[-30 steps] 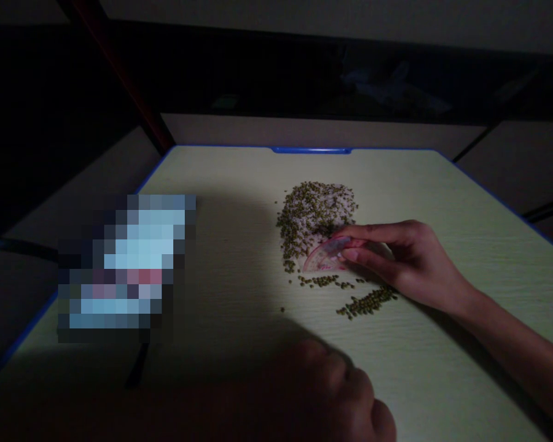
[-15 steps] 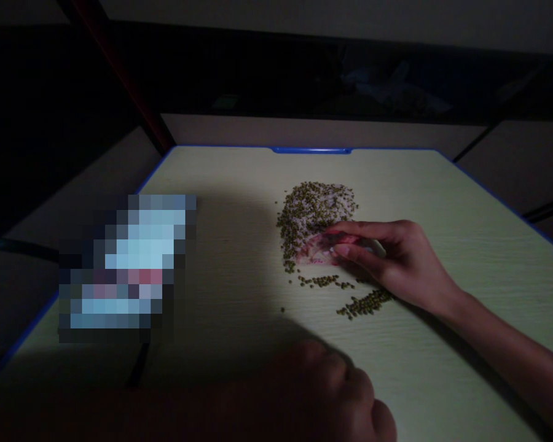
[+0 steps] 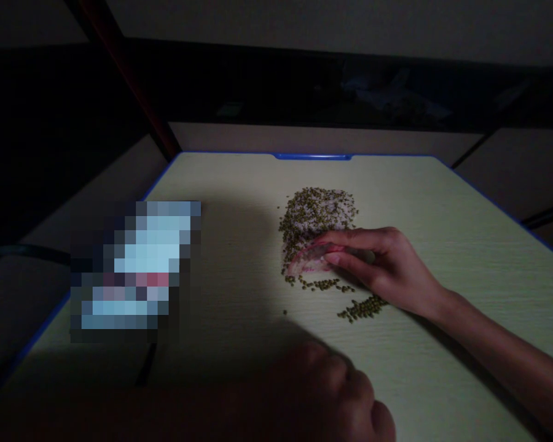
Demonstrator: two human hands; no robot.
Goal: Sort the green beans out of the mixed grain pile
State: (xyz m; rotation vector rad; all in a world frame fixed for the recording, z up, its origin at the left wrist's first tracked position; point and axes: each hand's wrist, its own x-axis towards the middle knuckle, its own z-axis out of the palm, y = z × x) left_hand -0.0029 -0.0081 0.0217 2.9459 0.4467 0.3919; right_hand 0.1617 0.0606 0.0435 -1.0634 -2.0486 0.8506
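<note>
My right hand [image 3: 382, 264] pinches a clear, curved plastic piece with pink markings [image 3: 306, 261] between thumb and fingers. A small greyish end of something shows behind the thumb; its kind is unclear. The clear piece lies low over the near side of a spread of small green beans [image 3: 311, 209], which look like mung beans, on a pale pinkish patch. Nearer to me, a short row of beans [image 3: 325, 284] and a denser heap of beans [image 3: 364, 308] lie by the hand. My left hand [image 3: 336, 387] rests in shadow at the bottom, curled into a fist, apart from the beans.
The pale wood-grain table [image 3: 442, 245] has a blue rim with a raised blue strip [image 3: 313, 156] at its far edge. A blurred-out bright screen-like object [image 3: 142, 264] stands at the left, with a dark cable nearby. Dark panels rise behind.
My right hand has shifted slightly left and toward me with the clear piece, across the near beans. My left fist has stayed in place. The whole view has tilted a little.
</note>
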